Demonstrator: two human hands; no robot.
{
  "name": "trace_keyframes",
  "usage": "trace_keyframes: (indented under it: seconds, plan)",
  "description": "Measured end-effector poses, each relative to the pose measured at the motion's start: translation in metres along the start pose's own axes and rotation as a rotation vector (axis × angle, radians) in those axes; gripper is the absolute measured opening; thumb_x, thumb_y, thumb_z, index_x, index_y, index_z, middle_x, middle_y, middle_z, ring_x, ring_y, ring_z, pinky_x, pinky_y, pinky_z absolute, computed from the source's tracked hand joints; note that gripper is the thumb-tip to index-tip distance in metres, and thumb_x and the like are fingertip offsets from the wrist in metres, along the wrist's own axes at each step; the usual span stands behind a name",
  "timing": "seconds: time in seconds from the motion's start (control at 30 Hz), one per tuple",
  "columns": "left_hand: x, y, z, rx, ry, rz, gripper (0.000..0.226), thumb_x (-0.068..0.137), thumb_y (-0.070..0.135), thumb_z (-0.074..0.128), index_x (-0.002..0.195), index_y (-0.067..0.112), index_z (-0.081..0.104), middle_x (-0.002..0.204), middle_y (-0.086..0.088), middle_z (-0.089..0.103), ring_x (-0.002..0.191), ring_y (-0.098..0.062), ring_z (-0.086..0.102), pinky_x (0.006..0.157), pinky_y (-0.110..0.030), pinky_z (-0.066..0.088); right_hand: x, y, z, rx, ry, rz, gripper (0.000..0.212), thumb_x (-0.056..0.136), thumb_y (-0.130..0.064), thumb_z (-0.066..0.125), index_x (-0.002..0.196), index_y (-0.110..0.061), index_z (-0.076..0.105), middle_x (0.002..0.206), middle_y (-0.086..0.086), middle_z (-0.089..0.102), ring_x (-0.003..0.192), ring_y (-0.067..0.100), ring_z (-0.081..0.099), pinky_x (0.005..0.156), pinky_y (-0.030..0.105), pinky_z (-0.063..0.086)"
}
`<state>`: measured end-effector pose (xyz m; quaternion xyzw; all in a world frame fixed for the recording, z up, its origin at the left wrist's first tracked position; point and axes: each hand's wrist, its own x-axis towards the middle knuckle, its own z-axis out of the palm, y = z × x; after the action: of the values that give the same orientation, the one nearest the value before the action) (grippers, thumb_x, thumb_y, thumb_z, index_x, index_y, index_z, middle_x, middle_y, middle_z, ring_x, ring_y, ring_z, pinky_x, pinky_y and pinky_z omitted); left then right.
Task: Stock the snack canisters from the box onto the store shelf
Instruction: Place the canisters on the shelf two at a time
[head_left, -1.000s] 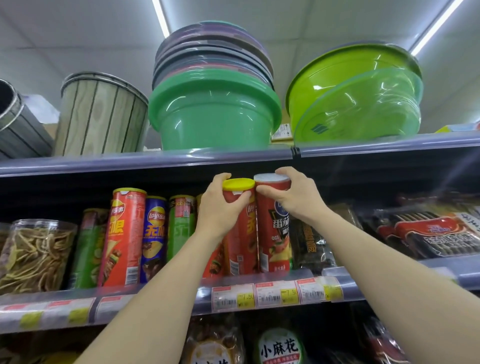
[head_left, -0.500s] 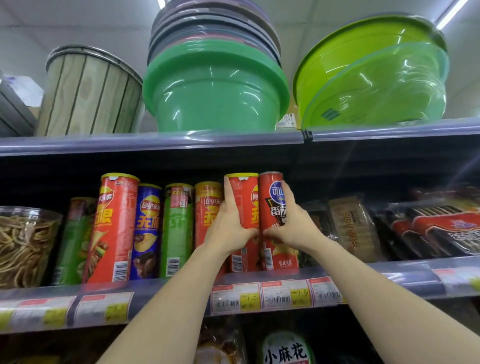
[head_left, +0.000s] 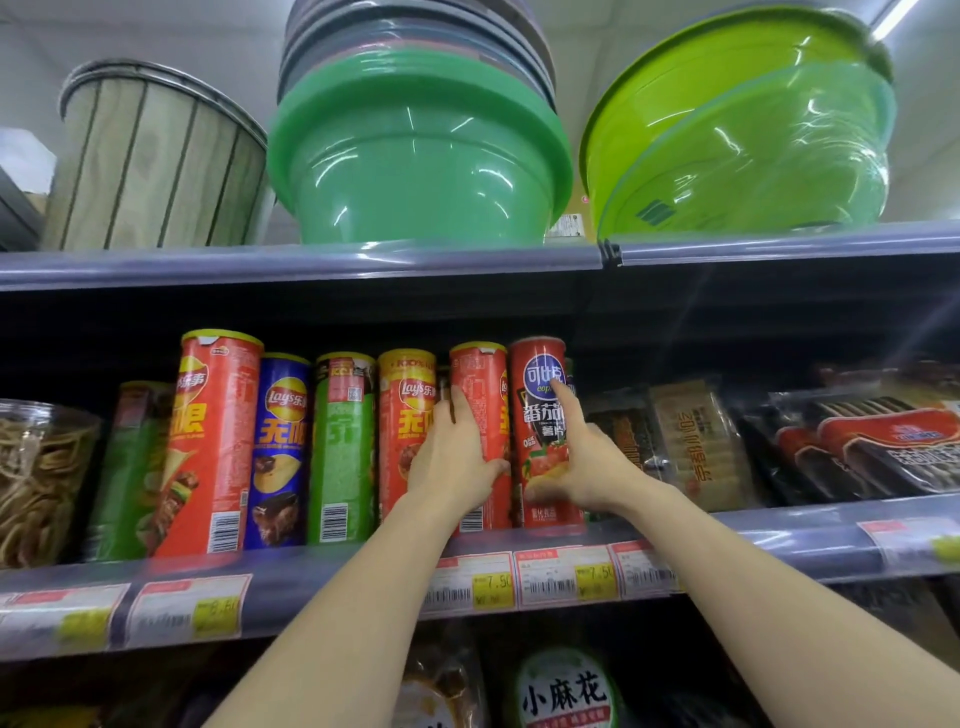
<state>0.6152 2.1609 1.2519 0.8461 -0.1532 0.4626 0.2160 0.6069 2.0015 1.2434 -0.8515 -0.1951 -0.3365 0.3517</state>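
Head view: two canisters stand upright, side by side and touching, near the centre of the middle shelf (head_left: 779, 535). The left hand (head_left: 457, 457) wraps the red can (head_left: 480, 410): fingers curl round its left flank, thumb presses across its front low down. Most of the can rises at 12 o'clock from that hand. The right hand (head_left: 582, 462) holds the tomato can (head_left: 540, 405), just at 3 o'clock of the red can; its index finger lies straight up the label toward the round blue logo, the thumb hooks across the lower front, and the other fingers go behind the can's right side, out of sight. Both can bases sit on the shelf behind the price tags (head_left: 519, 582).

At 9 o'clock of the left hand runs a row of upright cans, each close beside the next: a yellow-top can (head_left: 402, 415) partly covered by the hand, a green can (head_left: 343, 447), a blue can (head_left: 283, 447), and a taller red can (head_left: 215, 441). A further green can (head_left: 127, 467) stands behind, in shadow. At the far 9 o'clock edge a clear jar (head_left: 41, 478) holds thin brown strips. At 3 o'clock of the right hand lie wrapped packets (head_left: 691, 441).

On the top shelf (head_left: 311, 262), at 12 o'clock, stacked basins (head_left: 415, 156) sit upside down, lime basins (head_left: 743, 140) lean on edge at 2 o'clock, and a slatted bin (head_left: 150, 171) stands at 10 o'clock.
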Motion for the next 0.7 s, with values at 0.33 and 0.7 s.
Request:
trace_keyframes:
  seconds: [0.33, 0.7]
  plan:
    - [-0.008, -0.010, -0.010, 0.327, 0.061, 0.007, 0.110, 0.068, 0.061, 0.068, 0.148, 0.025, 0.002, 0.152, -0.014, 0.013, 0.139, -0.033, 0.013, 0.110, -0.052, 0.022, -0.002, -0.002, 0.000, -0.019, -0.051, -0.014, 0.130, 0.065, -0.010, 0.082, 0.139, -0.049, -0.017, 0.138, 0.015, 0.046, 0.105, 0.026, 0.060, 0.092, 0.042, 0.050]
    - [-0.027, -0.008, -0.035, 0.218, 0.023, 0.114, 0.058, 0.082, 0.043, 0.062, 0.131, 0.018, 0.044, 0.133, -0.010, 0.047, 0.123, -0.028, 0.044, 0.093, -0.045, 0.046, -0.033, -0.015, -0.023, -0.156, 0.065, -0.023, 0.067, 0.078, -0.028, 0.072, 0.135, -0.024, 0.037, 0.129, 0.007, 0.053, 0.100, 0.026, 0.062, 0.085, 0.043, 0.054]
